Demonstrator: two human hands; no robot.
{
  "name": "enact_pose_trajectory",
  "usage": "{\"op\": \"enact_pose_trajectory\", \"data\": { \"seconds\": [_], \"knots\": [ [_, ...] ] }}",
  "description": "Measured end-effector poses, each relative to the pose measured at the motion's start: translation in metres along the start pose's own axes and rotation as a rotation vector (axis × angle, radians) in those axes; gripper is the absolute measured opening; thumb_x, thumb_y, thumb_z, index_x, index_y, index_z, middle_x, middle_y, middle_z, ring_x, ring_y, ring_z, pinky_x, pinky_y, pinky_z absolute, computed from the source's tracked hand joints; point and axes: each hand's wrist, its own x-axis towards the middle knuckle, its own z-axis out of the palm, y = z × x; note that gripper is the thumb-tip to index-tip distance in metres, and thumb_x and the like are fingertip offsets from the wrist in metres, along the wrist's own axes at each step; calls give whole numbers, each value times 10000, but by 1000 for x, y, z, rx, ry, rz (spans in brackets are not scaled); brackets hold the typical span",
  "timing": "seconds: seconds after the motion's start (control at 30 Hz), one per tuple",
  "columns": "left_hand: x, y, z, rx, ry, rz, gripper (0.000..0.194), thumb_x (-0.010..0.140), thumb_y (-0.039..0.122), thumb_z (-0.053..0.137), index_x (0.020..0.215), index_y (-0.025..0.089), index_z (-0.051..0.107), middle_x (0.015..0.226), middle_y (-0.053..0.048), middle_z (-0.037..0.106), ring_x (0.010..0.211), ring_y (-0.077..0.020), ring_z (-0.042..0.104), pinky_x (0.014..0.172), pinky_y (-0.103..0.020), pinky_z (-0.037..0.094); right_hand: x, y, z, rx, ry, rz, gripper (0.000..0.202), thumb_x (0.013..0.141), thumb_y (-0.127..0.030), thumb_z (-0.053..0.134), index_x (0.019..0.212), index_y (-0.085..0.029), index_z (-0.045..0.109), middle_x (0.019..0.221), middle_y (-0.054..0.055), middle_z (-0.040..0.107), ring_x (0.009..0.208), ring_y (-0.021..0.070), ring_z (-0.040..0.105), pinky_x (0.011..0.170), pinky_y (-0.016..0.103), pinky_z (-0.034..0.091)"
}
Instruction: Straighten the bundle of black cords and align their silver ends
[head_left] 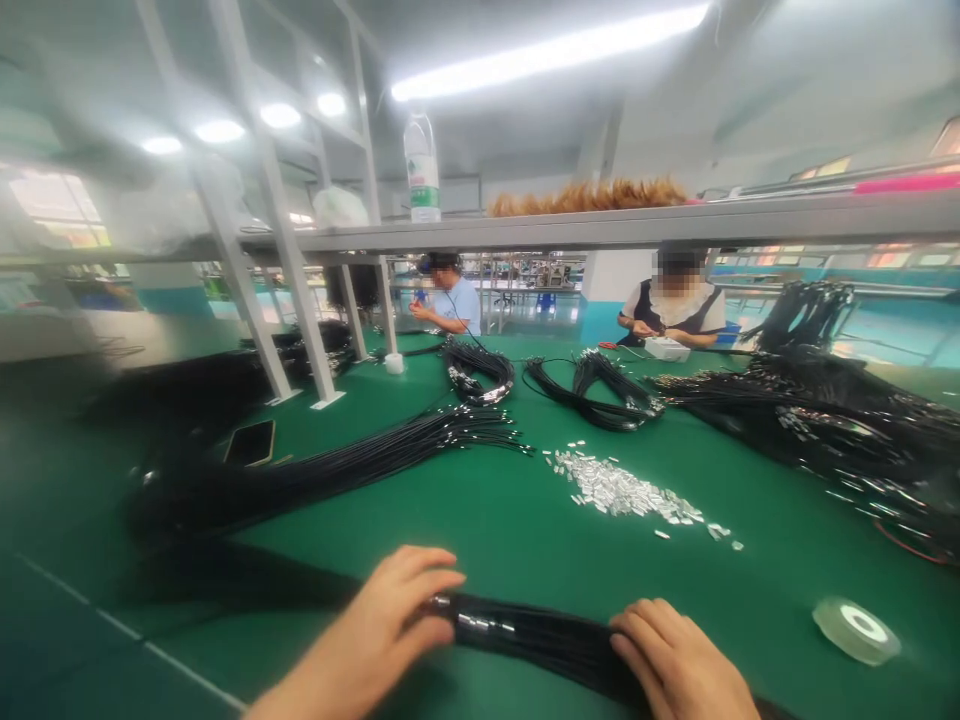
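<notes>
A thick bundle of black cables [551,635] runs sideways across the near part of the green table. Around it, at a shiny band that looks like clear tape, my left hand [397,610] is closed with thumb and fingers on either side. My right hand [675,655] has its fingers curled over the same bundle farther right; its thumb is hidden. Beyond the hands lies a loose pile of small clear-white pieces [615,487]. A roll of clear tape [856,632] rests to the right of my right hand.
Another cable bundle [360,460] lies behind my left hand, near a phone [251,443]. Coiled cables [480,372] and a large cable heap [847,410] are farther back. Metal posts [292,300] carry a shelf [525,232] with a bottle [421,175]. Two people sit across the table.
</notes>
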Motion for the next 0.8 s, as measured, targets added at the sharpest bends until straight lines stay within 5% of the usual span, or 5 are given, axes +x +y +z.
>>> {"op": "enact_pose_trajectory", "data": {
  "seconds": [0.17, 0.37, 0.57, 0.7, 0.8],
  "knots": [
    [36, 36, 45, 53, 83, 42, 185, 869, 199, 500, 744, 179, 634, 791, -16, 608, 822, -192, 521, 741, -292, 396, 8, -11, -12, -47, 202, -146, 176, 908, -237, 447, 986, -230, 605, 950, 23, 612, 884, 156, 554, 783, 256, 416],
    [60, 25, 33, -58, 114, -40, 255, 871, 237, 424, 680, 179, 583, 620, 35, 575, 615, -132, 532, 579, -226, 378, 32, -67, 23, 104, 403, -248, 487, 969, -256, 159, 713, -199, 570, 663, 3, 568, 626, 156, 466, 595, 289, 278],
    [33, 22, 17, -45, 188, 75, 122, 831, 184, 565, 931, 246, 598, 999, 10, 565, 976, -171, 489, 863, -277, 385, 17, -72, 45, 122, 137, -244, 156, 745, -133, 557, 657, -221, 463, 620, -59, 523, 554, 125, 493, 502, 258, 260],
    [9, 18, 30, 57, 146, 263, 152, 802, 70, 601, 844, 216, 611, 975, -13, 535, 926, -183, 492, 793, -298, 407, 20, -77, 31, 137, -150, -33, 247, 708, -41, 567, 803, -264, 521, 748, -93, 580, 544, 83, 569, 458, 255, 209],
    [10, 12, 45, 213, 252, 329, 161, 802, 35, 572, 830, 193, 586, 915, -20, 558, 854, -198, 495, 717, -318, 393, 32, -90, 25, -9, -160, 53, 286, 693, -24, 580, 840, -266, 545, 785, -70, 589, 514, 118, 579, 466, 280, 106]
  ]
}}
